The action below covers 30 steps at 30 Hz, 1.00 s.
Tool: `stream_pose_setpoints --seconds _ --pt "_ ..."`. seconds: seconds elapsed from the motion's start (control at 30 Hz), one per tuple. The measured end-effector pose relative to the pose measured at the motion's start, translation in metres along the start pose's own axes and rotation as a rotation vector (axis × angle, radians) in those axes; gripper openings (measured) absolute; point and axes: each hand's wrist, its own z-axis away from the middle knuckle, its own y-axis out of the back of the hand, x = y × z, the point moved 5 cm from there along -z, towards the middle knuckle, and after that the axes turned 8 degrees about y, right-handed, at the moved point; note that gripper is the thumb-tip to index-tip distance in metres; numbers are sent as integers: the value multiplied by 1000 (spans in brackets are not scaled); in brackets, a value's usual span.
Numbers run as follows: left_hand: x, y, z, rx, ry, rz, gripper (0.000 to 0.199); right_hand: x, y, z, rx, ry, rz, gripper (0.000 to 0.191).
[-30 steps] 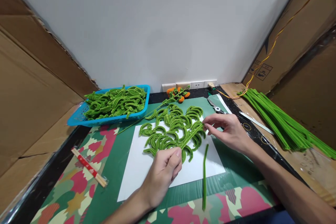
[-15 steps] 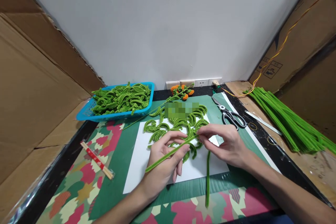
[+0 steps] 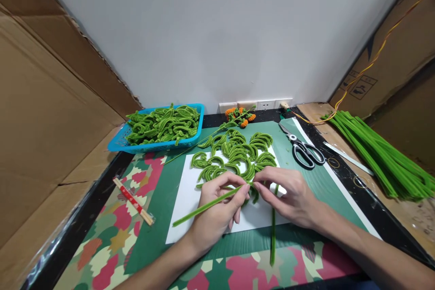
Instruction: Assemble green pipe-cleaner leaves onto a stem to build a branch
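Note:
Between thumb and fingers, my left hand (image 3: 222,206) pinches a fuzzy green stem (image 3: 204,207) whose free end points down and left. My right hand (image 3: 288,192) is closed on green stem at the same spot, its fingertips nearly meeting the left ones. Another green length (image 3: 273,235) hangs below my right hand; whether it is the same stem is hidden by the fingers. Just beyond both hands, many curled green pieces (image 3: 238,154) lie over a white sheet (image 3: 185,204) and the green mat (image 3: 152,217).
A blue basket (image 3: 118,141) of curled green pieces stands back left. Wrapped chopsticks (image 3: 133,200) lie at left. Orange flowers (image 3: 244,123) are at the back. Scissors (image 3: 302,147), a white strip (image 3: 348,158) and a bundle of green stems (image 3: 377,156) lie at right.
Both hands are slightly lower in view and their fingertips have come closer together. The stem's left end extends farther left. The whole scene has shifted slightly right with the camera.

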Motion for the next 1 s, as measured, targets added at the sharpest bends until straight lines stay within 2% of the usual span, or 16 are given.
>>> stream_pose_setpoints --seconds 0.13,0.3,0.4,0.5,0.6,0.73,0.83,0.9,1.0 --pt "3 -2 1 -32 -14 56 27 3 -2 1 16 -159 -185 14" --pt "4 -7 0 -129 35 192 27 10 -7 3 21 -363 -560 20" --pt "2 -10 0 -234 102 291 27 14 -12 7 9 -433 -802 24" --pt "0 -12 1 -299 130 341 28 17 -17 11 24 -459 -937 25" --pt "-1 -11 0 -255 125 305 31 18 -19 13 29 -469 -891 25" --pt "-2 -6 -2 -138 114 252 36 13 -15 11 30 -426 -657 22" --pt "-3 -5 -3 -113 103 235 37 9 -14 9 28 -381 -498 24" --pt "-4 -5 -3 -109 103 225 37 10 -16 9 15 -404 -479 28" --pt "-4 -3 -5 -92 94 221 35 18 -19 12 41 -492 -592 30"
